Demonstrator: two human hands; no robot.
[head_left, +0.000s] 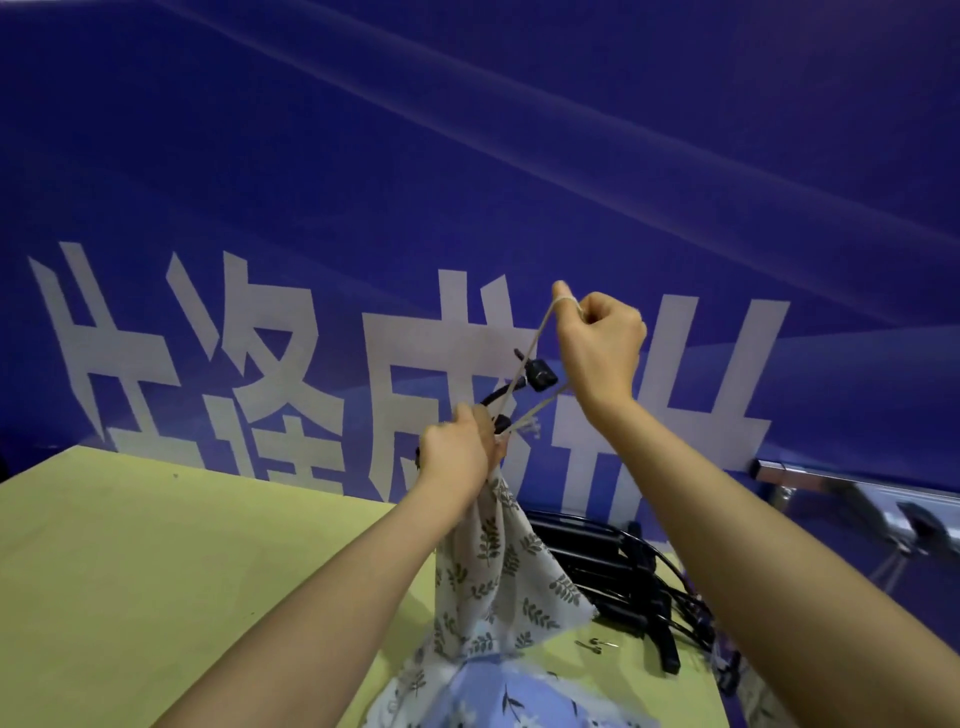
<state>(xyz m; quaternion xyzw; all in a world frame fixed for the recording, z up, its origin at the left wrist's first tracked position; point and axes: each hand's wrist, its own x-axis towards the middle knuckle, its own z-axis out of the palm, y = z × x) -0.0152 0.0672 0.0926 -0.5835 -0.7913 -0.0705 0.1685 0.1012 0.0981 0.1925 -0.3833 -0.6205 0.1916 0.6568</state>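
Left hand gripped the gathered neck of a cloth pouch, fingers curled tight round the bunched fabric. The pouch was thin woven cotton, off-white with a dark leaf-sprig print, soft and creased into long folds. It hung in the air above the near right part of the worktop, long axis about vertical, mouth up, its loose lower end flaring out wide toward my lap.

Right hand was higher and to the right, apart from the left. It was fisted on the drawstring, with the loop hooked over the raised forefinger. The drawstring was a flat cream cord, taut, in two strands running diagonally from the pouch neck up-right to that hand. Its frayed knot end showed just beside the left hand.

A black gadget, hard plastic with a stalk and a boxy head, stuck out of the pouch mouth and pointed up-right between the strands.

The worktop was matte yellow-green and smooth. On it, right of the pouch, lay a pile of black rods and cables, glossy. Behind was a blue banner with big white characters.
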